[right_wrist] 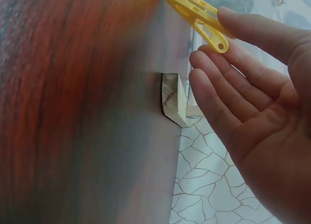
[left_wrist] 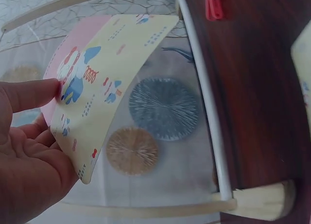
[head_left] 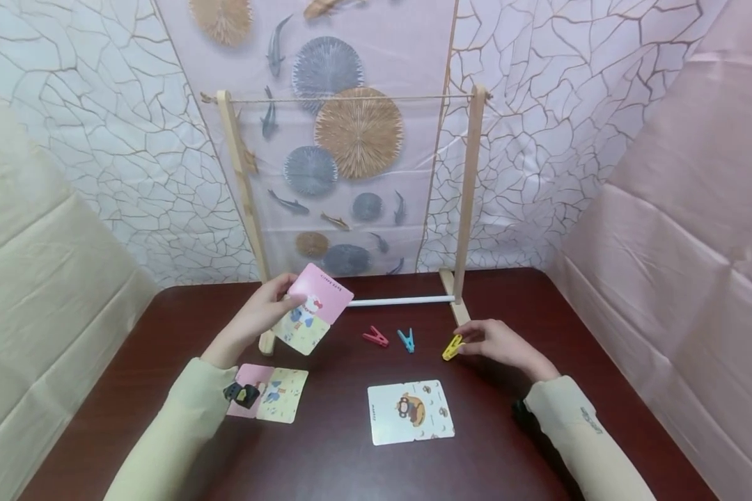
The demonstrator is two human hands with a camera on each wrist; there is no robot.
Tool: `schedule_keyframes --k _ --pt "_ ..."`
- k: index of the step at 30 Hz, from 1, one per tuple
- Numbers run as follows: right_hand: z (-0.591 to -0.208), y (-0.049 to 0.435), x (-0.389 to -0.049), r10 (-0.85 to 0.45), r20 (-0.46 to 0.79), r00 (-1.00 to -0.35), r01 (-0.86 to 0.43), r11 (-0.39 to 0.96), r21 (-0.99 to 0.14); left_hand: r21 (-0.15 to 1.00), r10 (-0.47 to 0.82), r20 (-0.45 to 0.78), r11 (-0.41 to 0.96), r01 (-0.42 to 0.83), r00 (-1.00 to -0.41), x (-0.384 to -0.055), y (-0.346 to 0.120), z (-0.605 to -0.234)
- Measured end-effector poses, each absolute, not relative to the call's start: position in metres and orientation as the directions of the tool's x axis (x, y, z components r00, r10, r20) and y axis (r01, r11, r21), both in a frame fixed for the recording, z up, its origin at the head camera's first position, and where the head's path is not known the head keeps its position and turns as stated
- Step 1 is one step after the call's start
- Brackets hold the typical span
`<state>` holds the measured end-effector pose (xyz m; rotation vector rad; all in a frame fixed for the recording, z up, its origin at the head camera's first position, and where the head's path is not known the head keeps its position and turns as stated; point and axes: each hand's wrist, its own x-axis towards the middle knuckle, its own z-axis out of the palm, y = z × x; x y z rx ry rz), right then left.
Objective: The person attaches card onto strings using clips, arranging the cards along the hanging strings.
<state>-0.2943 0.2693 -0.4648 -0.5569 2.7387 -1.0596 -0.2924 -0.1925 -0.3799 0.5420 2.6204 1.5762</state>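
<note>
The left hand [head_left: 260, 313] holds a pink and yellow picture card [head_left: 313, 306] lifted above the tabletop [head_left: 489, 445], thumb and fingers [left_wrist: 29, 95] pinching its edge, just in front of the wooden rack [head_left: 470, 202]. The right hand [head_left: 498, 342] pinches a yellow clothespin [head_left: 452, 346] (thumb and fingertip on its end) low over the tabletop, near the rack's foot.

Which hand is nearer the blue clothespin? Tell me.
Right. The right hand touches the yellow clothespin, which lies just right of the blue clothespin. The left hand holds cards up farther off, left of it beyond the red clothespin.
</note>
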Motion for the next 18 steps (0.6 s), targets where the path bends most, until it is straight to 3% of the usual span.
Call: schedule_keyframes --k 12,18 --pt "-0.460 0.269 -0.294 -0.367 -0.008 -0.930 -0.265 0.686 -0.678 0.898 0.245 0.238 0.314 0.309 -0.940 -0.301 -0.179 -0.347" --pt "-0.458 0.268 -0.293 -0.370 -0.006 -0.929 -0.267 0.681 -0.682 0.937 0.238 0.257 0.178 0.302 -0.937 -0.301 -0.171 -0.331"
